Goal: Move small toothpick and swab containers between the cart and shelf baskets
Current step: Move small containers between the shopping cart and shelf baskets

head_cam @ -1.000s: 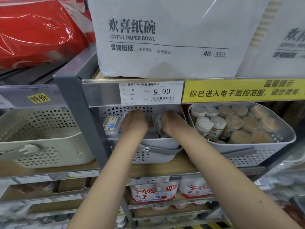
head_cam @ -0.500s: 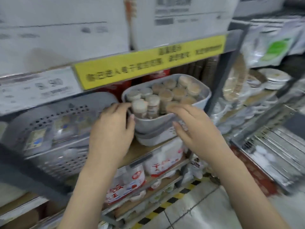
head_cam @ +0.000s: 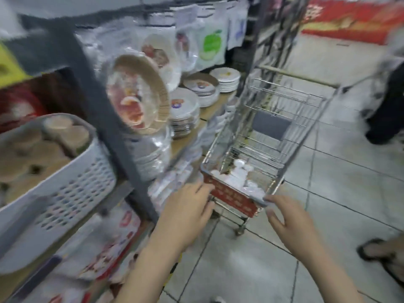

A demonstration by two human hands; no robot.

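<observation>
A wire shopping cart (head_cam: 282, 119) with a red front panel stands on the tiled aisle floor, and several small white containers (head_cam: 238, 173) lie in its basket. My left hand (head_cam: 185, 213) and my right hand (head_cam: 290, 224) hover just short of the cart's near edge, both empty with relaxed fingers. The right fingertips are close to the cart's near right corner. On the shelf at the left sits a white perforated basket (head_cam: 72, 189) filled with round tan-lidded containers (head_cam: 65, 132). The whole view is blurred by motion.
A dark shelf upright (head_cam: 102, 106) stands between the basket and stacks of paper plates (head_cam: 192, 110). Bagged goods fill the lower shelf. Another person's dark clothing (head_cam: 387, 106) is at the right, a sandalled foot (head_cam: 380, 252) lower right.
The view swung right from the shelf baskets to the cart. Both hands left the basket of tan-lidded containers and now reach empty toward the cart's near edge.
</observation>
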